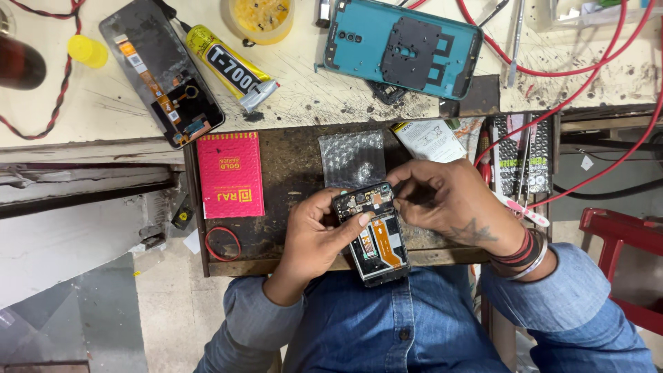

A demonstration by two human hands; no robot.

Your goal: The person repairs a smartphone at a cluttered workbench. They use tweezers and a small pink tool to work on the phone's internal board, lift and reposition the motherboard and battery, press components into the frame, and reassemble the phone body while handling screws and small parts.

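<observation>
An opened phone frame point(376, 238) with bare circuit parts and an orange flex cable sits over my lap, above the pulled-out drawer point(290, 179). My left hand point(314, 238) grips its left side, thumb laid across the middle. My right hand point(452, 200) pinches at the frame's top right corner, fingers closed; what sits between the fingertips is too small to tell. A teal phone back cover point(404, 45) with a black inner plate lies on the bench top. A detached phone screen point(162, 69) lies face down at the upper left.
A yellow glue tube point(231, 65) and a yellow tape roll point(259, 17) lie on the bench. The drawer holds a pink padded pouch point(230, 174), a bubble-wrap bag point(352, 159), a red rubber band point(222, 243) and tweezers point(528, 162). Red wires point(552, 69) cross the right side. A red stool point(621, 242) stands right.
</observation>
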